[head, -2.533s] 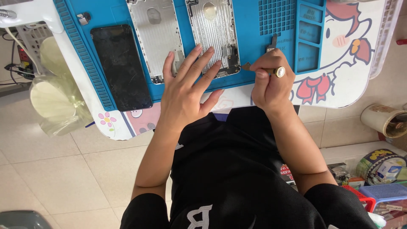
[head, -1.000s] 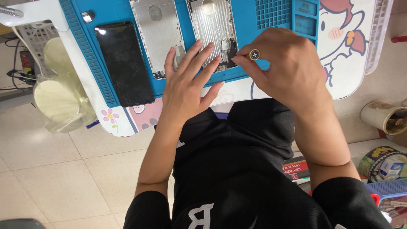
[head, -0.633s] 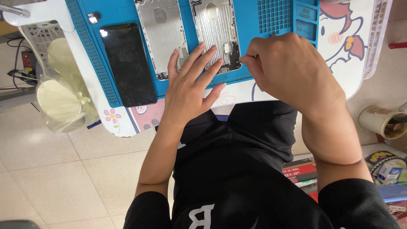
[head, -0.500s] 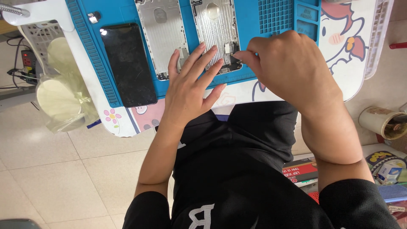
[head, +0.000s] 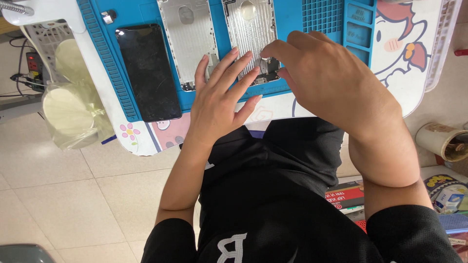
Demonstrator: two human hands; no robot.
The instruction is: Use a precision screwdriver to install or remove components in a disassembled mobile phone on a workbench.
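Note:
Two silver phone back housings lie on a blue work mat [head: 292, 19]. My left hand [head: 219, 102] lies flat with fingers spread, its fingertips on the lower ends of the left housing [head: 187, 44] and the right housing [head: 251, 29]. My right hand [head: 326, 83] is curled over the bottom end of the right housing, thumb and forefinger pinched together near the dark parts there. The small screwdriver seen in it earlier is now hidden under the hand. A black phone screen [head: 148, 73] lies on the mat to the left.
The mat sits on a small white table [head: 409, 73] with a cartoon print. A white basket and a plastic bag [head: 68, 112] are on the left, over a tiled floor. A roll [head: 441, 141] and boxes [head: 451, 197] lie at the right.
My right hand moved from the mat's lower edge up and left to the bottom of the right housing. The screwdriver's silver cap went out of sight. My left hand stayed put.

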